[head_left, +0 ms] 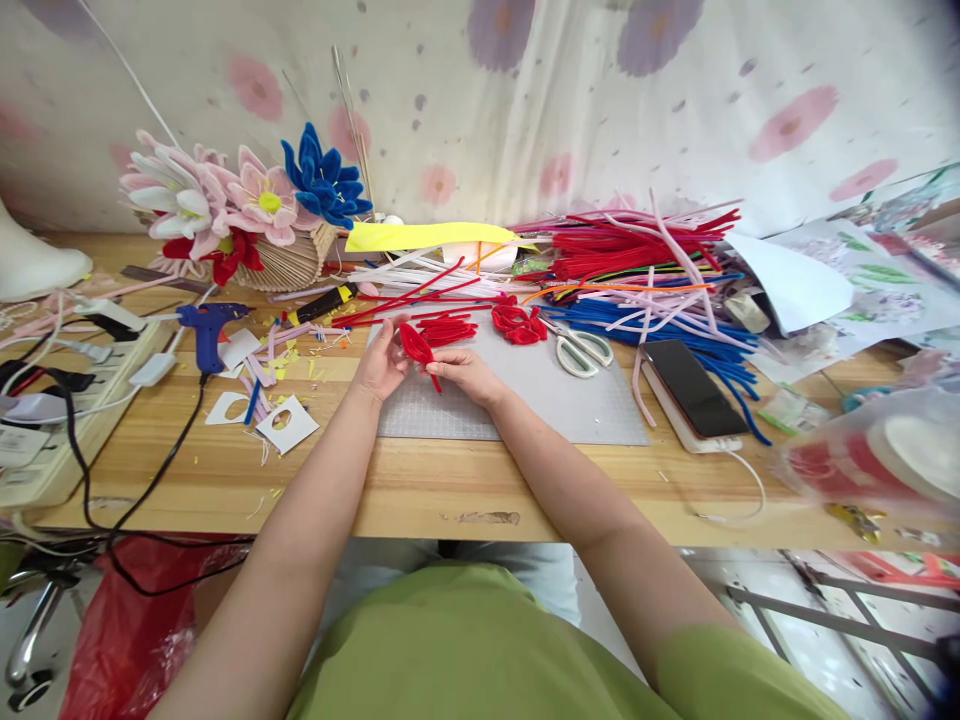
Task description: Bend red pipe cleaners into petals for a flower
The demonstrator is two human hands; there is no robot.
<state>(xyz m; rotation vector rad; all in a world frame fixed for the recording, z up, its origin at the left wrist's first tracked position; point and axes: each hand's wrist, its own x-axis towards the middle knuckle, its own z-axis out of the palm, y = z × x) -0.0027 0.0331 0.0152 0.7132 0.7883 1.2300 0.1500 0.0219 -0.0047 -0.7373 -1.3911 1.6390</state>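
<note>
while holding a fuzzy red petal (417, 345) in a fingertip grip with both left hand (380, 362) and right hand (469, 374), got it over the grey mat (592, 412), near some short red stems (448, 329).

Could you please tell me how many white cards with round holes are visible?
2: the left card and the right card, on the table near the glue gun; more may be hidden.
</note>
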